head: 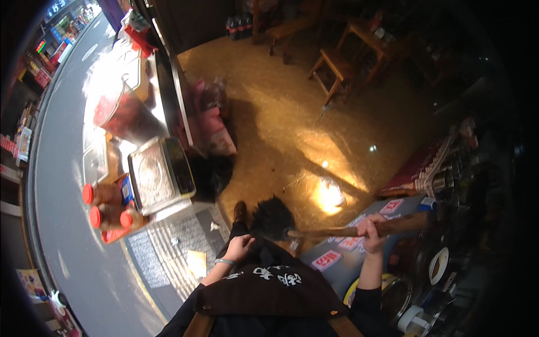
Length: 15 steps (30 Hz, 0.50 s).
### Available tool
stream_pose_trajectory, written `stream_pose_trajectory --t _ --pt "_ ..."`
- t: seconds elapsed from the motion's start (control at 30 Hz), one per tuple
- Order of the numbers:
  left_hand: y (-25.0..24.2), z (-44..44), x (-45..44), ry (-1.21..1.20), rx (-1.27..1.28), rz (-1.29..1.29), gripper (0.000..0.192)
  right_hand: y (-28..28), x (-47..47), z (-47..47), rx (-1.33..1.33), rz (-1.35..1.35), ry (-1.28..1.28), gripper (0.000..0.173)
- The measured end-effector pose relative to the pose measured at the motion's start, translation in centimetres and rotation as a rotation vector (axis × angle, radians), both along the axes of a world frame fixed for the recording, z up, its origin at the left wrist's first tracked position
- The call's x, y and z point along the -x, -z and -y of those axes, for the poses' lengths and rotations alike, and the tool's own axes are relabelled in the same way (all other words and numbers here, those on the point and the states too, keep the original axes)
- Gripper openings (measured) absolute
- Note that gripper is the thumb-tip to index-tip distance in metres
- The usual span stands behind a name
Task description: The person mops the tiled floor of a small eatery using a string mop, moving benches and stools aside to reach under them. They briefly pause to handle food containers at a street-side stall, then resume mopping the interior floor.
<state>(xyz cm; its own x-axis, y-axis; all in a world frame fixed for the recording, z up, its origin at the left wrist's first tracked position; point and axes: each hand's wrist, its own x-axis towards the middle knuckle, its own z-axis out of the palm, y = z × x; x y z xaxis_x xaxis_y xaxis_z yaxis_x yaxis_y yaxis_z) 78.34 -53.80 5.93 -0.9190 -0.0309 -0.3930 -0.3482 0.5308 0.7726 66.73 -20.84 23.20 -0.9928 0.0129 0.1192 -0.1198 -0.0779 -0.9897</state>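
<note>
My right hand [372,234] grips the wooden handle [328,232] of a broom, which runs nearly level across my front. Its dark bristle head [273,217] is down by the floor just ahead of my shoe [240,210]. My left hand [240,248] rests against my dark apron [269,290], its fingers curled and partly hidden; no object shows in it. Beyond the bristles, thin sticks [294,181] and a pale crumpled scrap [330,196] lie on the brown floor [269,126], the scrap in a glaring sunlit patch.
At left, a counter carries a metal tray [151,177], a big pot [126,113] and red-lidded jars [103,215]. Pink bags [214,130] sit against its base. A grey surface [307,257] with red-and-white cards is at right. Wooden stools [334,69] stand farther back.
</note>
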Motion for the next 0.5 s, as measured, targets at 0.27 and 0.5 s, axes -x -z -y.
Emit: stream_pose_trajectory --t 0.27,0.5 --pt "-0.4 10.1 16.3 0.066 -0.032 -0.279 0.044 -21.7 7.6 -1.7 0.209 -0.401 0.121 0.02" --pt "-3.0 8.1 33.2 0.274 -0.253 -0.229 0.032 -25.7 14.5 2.3 0.035 -0.522 0.402 0.017"
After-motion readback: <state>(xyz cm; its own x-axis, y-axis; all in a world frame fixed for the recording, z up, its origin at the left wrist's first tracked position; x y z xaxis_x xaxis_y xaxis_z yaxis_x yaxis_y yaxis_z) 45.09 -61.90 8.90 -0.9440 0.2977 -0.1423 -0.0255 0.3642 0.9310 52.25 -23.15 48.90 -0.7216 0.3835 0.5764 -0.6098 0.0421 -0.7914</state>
